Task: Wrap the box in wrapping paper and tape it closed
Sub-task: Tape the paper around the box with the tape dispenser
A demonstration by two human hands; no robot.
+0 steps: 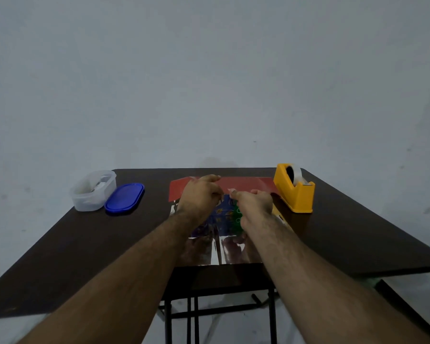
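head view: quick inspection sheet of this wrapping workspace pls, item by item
surface: dark brown table, black metal legs.
job's things: box with colourful print lies on wrapping paper, red side folded up at the far edge, shiny side toward the person; yellow tape dispenser at its right.
clutter: clear tub and blue lid, far left.
grippers: left hand and right hand both pinch at the paper's far edge over the box.
cables: nothing seen.
surroundings: plain grey wall, pale floor.
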